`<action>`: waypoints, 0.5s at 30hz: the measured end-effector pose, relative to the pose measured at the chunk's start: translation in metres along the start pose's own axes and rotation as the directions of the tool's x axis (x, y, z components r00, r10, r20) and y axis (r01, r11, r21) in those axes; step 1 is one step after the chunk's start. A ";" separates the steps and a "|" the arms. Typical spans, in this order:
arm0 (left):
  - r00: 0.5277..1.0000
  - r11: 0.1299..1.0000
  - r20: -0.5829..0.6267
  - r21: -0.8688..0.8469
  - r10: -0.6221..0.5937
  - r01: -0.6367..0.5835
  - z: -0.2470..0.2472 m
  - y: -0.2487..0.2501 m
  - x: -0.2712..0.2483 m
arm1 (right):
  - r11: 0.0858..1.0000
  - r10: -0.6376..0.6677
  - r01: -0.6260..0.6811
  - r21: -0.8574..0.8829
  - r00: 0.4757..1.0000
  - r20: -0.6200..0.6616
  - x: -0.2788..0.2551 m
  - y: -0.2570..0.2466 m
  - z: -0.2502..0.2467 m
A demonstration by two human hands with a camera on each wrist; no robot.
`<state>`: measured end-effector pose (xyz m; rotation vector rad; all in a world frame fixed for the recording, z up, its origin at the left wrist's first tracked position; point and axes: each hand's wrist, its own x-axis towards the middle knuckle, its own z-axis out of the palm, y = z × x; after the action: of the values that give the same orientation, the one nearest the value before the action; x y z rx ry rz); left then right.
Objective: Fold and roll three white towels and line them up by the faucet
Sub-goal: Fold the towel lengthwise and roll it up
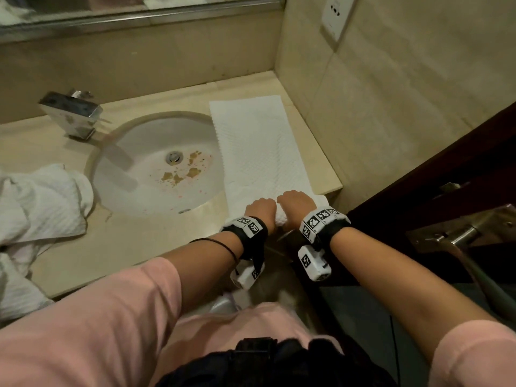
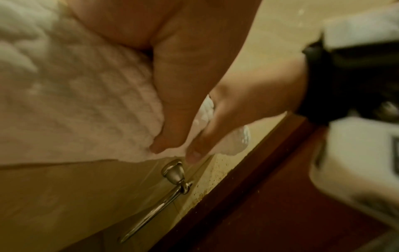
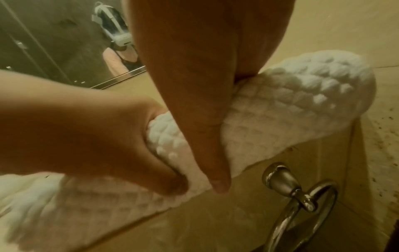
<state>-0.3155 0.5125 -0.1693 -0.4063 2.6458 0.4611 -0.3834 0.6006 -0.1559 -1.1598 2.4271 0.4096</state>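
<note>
A white waffle towel [image 1: 259, 152], folded into a long strip, lies on the counter to the right of the sink [image 1: 131, 188]. Its near end is rolled up at the counter's front edge. My left hand [image 1: 259, 208] and right hand [image 1: 296, 200] sit side by side on that roll, fingers curled over it and thumbs under it. The right wrist view shows the roll [image 3: 302, 102] gripped by both hands. More white towels [image 1: 42, 202] lie crumpled left of the sink. The chrome faucet [image 1: 72, 115] stands behind the sink at the left.
A tiled wall with a socket [image 1: 335, 15] rises just right of the towel. A dark wooden door [image 1: 446, 177] stands at the right. A metal towel ring [image 3: 302, 196] hangs below the counter edge. The mirror [image 1: 111, 7] runs along the back.
</note>
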 end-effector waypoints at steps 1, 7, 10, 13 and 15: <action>1.000 1.000 0.017 -0.013 -0.003 0.004 -0.002 -0.001 0.000 | 1.000 -0.002 0.002 0.004 0.999 -0.038 -0.002 -0.002 0.001; 0.993 0.996 0.114 -0.069 -0.043 0.052 -0.018 -0.008 0.004 | 0.991 -0.128 0.114 -0.071 0.962 -0.242 -0.007 -0.001 0.010; 0.993 0.994 0.088 -0.073 -0.074 0.081 -0.014 -0.004 0.001 | 0.987 -0.155 0.146 -0.063 0.969 -0.190 0.000 0.001 0.004; 0.994 0.996 -0.049 -0.012 -0.094 0.093 -0.005 0.004 -0.006 | 0.990 -0.143 0.144 0.001 0.984 -0.104 0.001 0.004 -0.005; 0.990 0.997 -0.120 0.025 -0.071 0.074 0.001 0.007 -0.007 | 0.987 -0.131 0.133 0.086 0.991 -0.034 0.002 0.006 -0.009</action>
<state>-0.3113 0.5208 -0.1650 -0.5343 2.7377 0.3856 -0.3909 0.5990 -0.1487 -1.2863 2.3499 0.2446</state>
